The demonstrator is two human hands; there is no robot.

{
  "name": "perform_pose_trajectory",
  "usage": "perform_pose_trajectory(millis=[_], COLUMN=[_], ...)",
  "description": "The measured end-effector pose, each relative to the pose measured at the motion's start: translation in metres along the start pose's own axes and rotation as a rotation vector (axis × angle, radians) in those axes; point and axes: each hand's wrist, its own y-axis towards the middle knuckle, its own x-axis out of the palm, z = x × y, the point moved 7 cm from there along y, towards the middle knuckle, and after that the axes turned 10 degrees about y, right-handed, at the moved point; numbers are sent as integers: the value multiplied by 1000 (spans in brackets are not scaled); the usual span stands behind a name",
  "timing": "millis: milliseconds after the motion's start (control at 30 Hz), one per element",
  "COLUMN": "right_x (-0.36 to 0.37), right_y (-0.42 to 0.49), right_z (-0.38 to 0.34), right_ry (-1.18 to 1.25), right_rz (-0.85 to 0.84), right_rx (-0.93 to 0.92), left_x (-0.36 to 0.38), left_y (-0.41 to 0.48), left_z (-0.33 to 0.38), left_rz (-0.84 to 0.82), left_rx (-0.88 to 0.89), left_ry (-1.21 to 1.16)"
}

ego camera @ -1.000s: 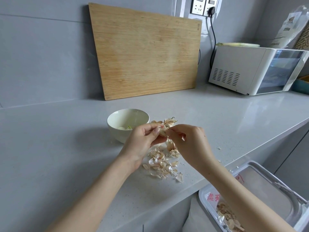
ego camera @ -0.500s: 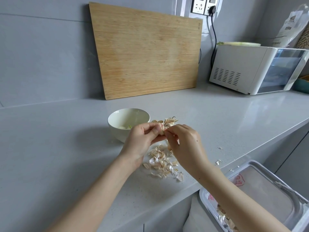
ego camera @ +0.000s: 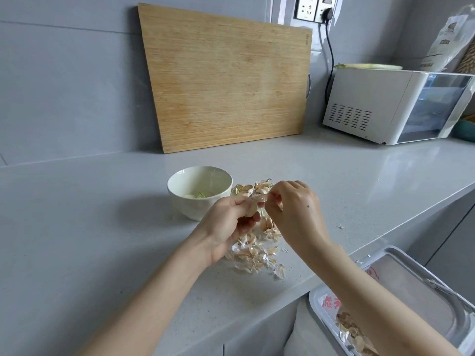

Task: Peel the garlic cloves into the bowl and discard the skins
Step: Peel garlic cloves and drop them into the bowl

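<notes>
Two hands meet just right of the bowl point(ego camera: 185, 207), above the counter point(ego camera: 102, 227). Nearer the camera, the left hand point(ego camera: 231, 219) has its fingers and thumb curled round a garlic clove point(ego camera: 251, 208), whose pale body shows between them. The right hand point(ego camera: 293, 209) is closed to a narrow pinch on a strip of skin point(ego camera: 260, 199) at the clove's upper end. Half a second ago the fingertips of both hands were pressed close together over the clove; now the right hand sits higher and turned knuckles-up, and more of the clove is bare. The clove lies in the left hand's grip, touching the right fingertips, level with the bowl's right wall but apart from it.

Nearest of all, below and far right of the bowl, an open bin point(ego camera: 314, 299) holds discarded skins point(ego camera: 352, 330). A loose pile of skins point(ego camera: 253, 255) lies on the counter under the hands, nearer than the bowl. Inside the bowl rest a few peeled cloves point(ego camera: 189, 196). Unpeeled cloves point(ego camera: 245, 189) lie touching the bowl's right side. Behind the bowl a wooden cutting board point(ego camera: 226, 80) leans on the wall, and a white oven point(ego camera: 372, 104) stands far to the right.
</notes>
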Motion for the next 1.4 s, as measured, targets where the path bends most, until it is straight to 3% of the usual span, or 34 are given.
perform_pose_trajectory(millis=[433,567,767,867,1167,1400], right_x=[-6,-3,-7,-4,-4,3], right_y=[2,-6,-9,-9,-10,-13], right_z=[17,15,1,-6,15,-2], right_ry=[-4,88,423,432,387,698], right_rz=[-41,-195,-211,-196,-140,-194], right_rx=[195,263,320,291,430,439], left_x=[-8,-9,-11,-10,-14,-10], left_y=[-2,0,0,0,4,2], left_z=[2,5,7,8,1,2], left_rz=[81,94,142,148,140,91], left_rx=[16,67,151,170,3,9], left_ry=[113,89,195,214,-3,-74])
